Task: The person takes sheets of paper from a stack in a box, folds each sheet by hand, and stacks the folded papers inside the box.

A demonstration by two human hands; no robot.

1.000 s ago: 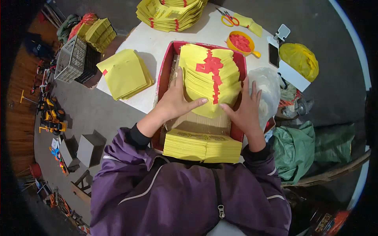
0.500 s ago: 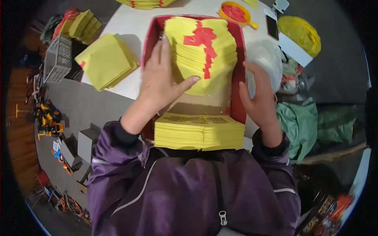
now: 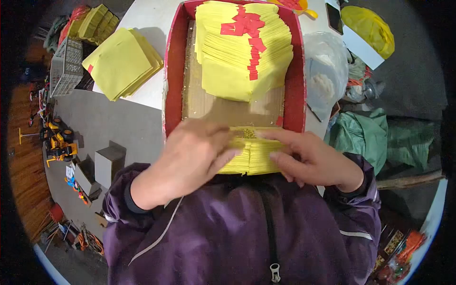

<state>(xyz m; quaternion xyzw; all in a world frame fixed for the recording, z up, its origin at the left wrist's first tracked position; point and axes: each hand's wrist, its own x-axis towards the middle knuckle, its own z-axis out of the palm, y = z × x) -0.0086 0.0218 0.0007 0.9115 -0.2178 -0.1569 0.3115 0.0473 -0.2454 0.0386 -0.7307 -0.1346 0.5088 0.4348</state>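
A stack of yellow paper sheets (image 3: 249, 159) with printed patterns on top lies at the near end of a red-walled cardboard box (image 3: 175, 85), close to my jacket. My left hand (image 3: 190, 154) reaches over the stack's left part, its fingers slightly blurred and its thumb apart from them. From the other side, my right hand (image 3: 316, 159) stretches its index finger over the top sheets, thumb lower at the front edge. Farther up in the box, a fanned pile of yellow paper (image 3: 228, 71) leans in overlapping layers, with red paper pieces (image 3: 242, 26) scattered down it.
Left of the box, a pile of yellow sheets (image 3: 121, 66) rests on the white table (image 3: 142, 23). To the right are a clear plastic bag (image 3: 325, 61), a phone (image 3: 334, 19) and a yellow bundle (image 3: 368, 28). Toys and a grey crate (image 3: 66, 66) stand beyond the table's left side.
Both hands have come down and inward, from the box's sides to the near stack. The view has shifted, so the box sits higher in the picture.
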